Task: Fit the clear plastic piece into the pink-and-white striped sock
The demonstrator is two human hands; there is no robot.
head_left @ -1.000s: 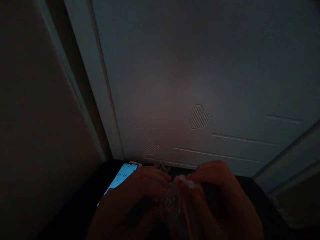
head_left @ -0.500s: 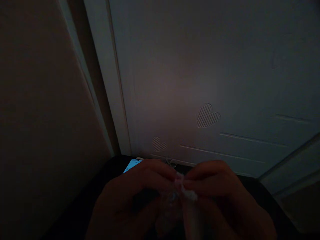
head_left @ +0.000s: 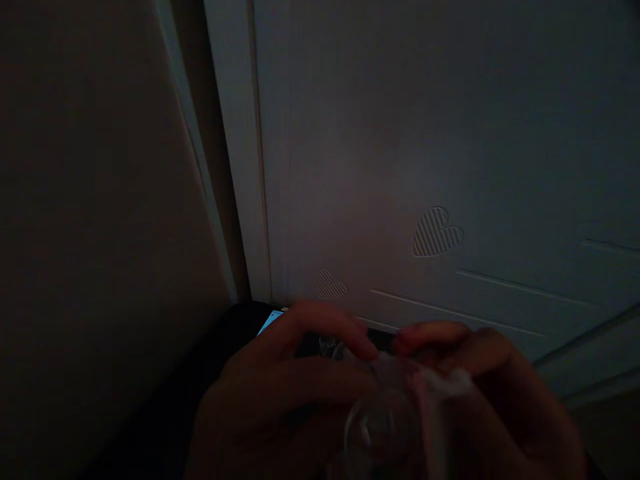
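Observation:
In dim light, both hands meet low in the middle of the head view. My left hand (head_left: pixel 270 393) is closed, with its fingertips pressed on the upper edge of a pale pink, cloth-like piece (head_left: pixel 429 413). My right hand (head_left: pixel 505 400) is closed on the same piece from the other side, near its whitish, ragged-looking edge. Between the hands, below my left fingers, shows a clear, shiny round object (head_left: pixel 377 427). Whether it is joined to the pink piece I cannot tell. Darkness and blur hide the thumbs and the lower parts.
Behind my left hand a lit phone screen (head_left: pixel 270 321) lies on a dark surface (head_left: pixel 220 350). Beside it is a small clear, glinting thing (head_left: pixel 327 345). A pale panel (head_left: pixel 350 167) with grooved hearts stands at the back, and a brownish wall (head_left: pixel 100 200) on the left.
The view has shifted, so the background sits further right. My hands have moved slightly apart and right, spreading the pink piece. The clear round object shows larger and plainer.

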